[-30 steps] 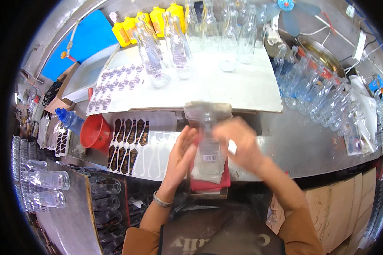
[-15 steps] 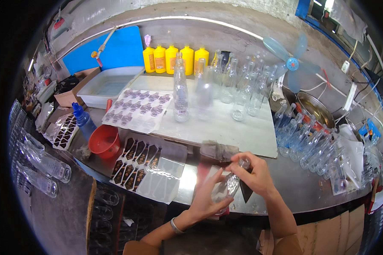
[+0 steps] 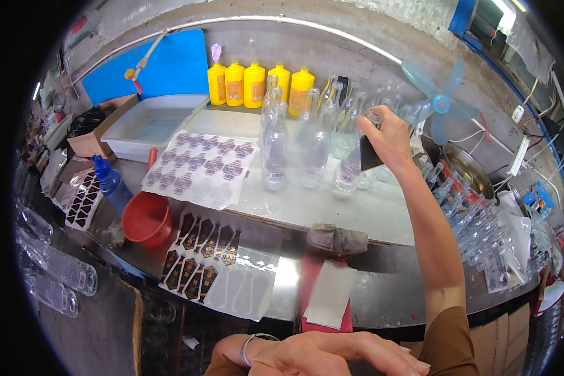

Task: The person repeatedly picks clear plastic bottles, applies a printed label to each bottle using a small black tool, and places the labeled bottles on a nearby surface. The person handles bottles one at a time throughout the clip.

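Observation:
My right hand (image 3: 390, 139) reaches over the pale board (image 3: 307, 210), its fingers closed round the neck of a clear glass bottle (image 3: 346, 174). That bottle leans slightly and bears a small printed label low on its body. A dark flat piece (image 3: 371, 154), like a scraper, sticks out below the same hand. Low at the front edge, my left hand (image 3: 332, 356) has its fingers stretched out and holds nothing. Several clear bottles (image 3: 275, 153) stand upright on the board. A sheet of black and gold stickers (image 3: 200, 254), partly peeled, lies at the left on the metal table.
A sheet of purple labels (image 3: 197, 164) lies by a white tub (image 3: 156, 122). A red bucket (image 3: 145, 219) and blue bottle (image 3: 111, 182) stand left. A rolled grey cloth (image 3: 338, 239) lies near white paper (image 3: 329, 293). Yellow bottles (image 3: 254, 84) line the wall; a fan (image 3: 441, 103) stands right.
My right hand has carried the bottle from the front of the table to the back right of the board. My left hand has left the bottle and drawn back to the front edge.

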`<state>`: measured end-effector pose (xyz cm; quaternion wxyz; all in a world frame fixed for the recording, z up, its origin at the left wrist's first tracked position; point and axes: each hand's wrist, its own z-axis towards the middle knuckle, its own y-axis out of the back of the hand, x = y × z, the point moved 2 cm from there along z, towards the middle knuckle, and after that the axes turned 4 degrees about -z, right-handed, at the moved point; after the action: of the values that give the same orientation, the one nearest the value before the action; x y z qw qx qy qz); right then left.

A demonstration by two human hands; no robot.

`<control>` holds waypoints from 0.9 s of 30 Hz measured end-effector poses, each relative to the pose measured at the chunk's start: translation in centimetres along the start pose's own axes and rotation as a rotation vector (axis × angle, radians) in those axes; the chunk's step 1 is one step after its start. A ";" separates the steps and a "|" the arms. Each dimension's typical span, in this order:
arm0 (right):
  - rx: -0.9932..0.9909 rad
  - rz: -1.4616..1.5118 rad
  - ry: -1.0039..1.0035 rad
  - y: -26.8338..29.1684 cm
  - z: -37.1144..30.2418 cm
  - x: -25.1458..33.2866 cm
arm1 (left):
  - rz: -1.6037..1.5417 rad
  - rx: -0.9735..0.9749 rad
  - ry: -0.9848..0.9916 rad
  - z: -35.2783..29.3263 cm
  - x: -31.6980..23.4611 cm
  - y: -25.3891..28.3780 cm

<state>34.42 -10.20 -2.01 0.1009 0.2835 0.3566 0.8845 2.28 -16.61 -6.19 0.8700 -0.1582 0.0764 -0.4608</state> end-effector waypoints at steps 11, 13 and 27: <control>-0.023 -0.080 -0.055 -6.4 5.1 -2.7 | -0.052 -0.059 -0.036 0.1 0.1 3.5; -0.042 -0.084 -0.014 -5.5 5.0 -2.0 | -0.033 -0.058 -0.043 -0.2 0.4 3.8; -0.124 -0.142 0.084 2.6 -1.3 -7.0 | -0.036 -0.041 0.113 0.5 3.4 -1.0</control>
<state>39.50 -15.50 -3.95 0.1658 0.2135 0.3241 0.9066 3.60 -19.83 -5.31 0.8523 -0.1513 0.1319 -0.4830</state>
